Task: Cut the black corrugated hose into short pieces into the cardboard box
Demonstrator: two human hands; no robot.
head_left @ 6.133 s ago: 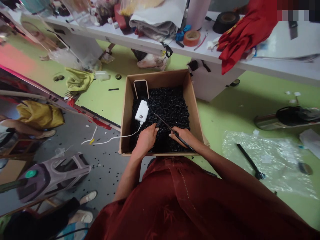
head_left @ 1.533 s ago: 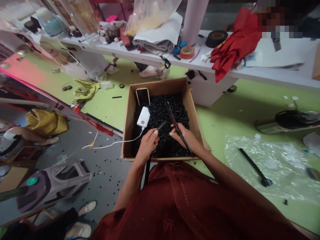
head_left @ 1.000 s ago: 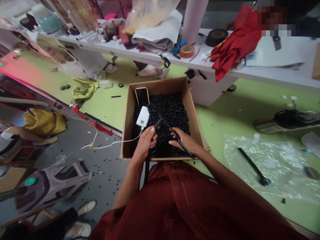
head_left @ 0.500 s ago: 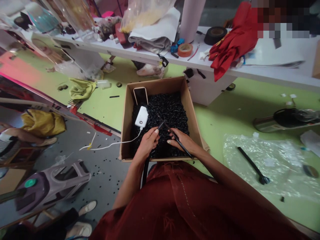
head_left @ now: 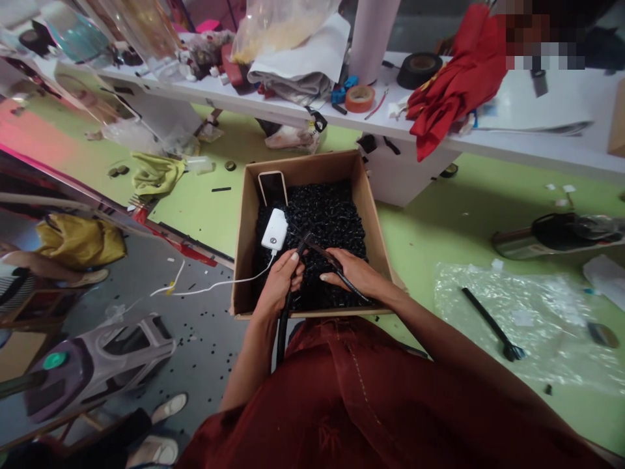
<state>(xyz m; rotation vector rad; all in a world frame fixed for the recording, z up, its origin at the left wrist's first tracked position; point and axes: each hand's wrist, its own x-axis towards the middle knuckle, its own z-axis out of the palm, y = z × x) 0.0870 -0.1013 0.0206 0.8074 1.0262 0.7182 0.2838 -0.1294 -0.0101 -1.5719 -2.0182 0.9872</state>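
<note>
My left hand [head_left: 283, 279] is closed round a long black strip [head_left: 282, 329] that hangs down past the box's near edge. My right hand [head_left: 352, 273] is wrapped round a slim dark tool [head_left: 340, 268], whose front end meets the strip's upper end near my left fingers. Both hands are over a cardboard box [head_left: 378, 241] filled with small black pieces [head_left: 327, 205]. Inside it, at the left, lies a white device [head_left: 274, 229] with a white cable, and behind that a phone [head_left: 273, 188] leans against the wall.
Across the back runs a white shelf [head_left: 381, 130] with tape rolls, bags and a red cloth [head_left: 456, 85]. Right of the box are clear plastic wrap [head_left: 547, 326], a black rod [head_left: 487, 320] and a metal flask [head_left: 517, 241]. A person's feet show at lower left.
Both hands have shifted slightly left with the strip and the tool. The tool's front end now lies across the strip's top, and more of the strip shows below my left hand.
</note>
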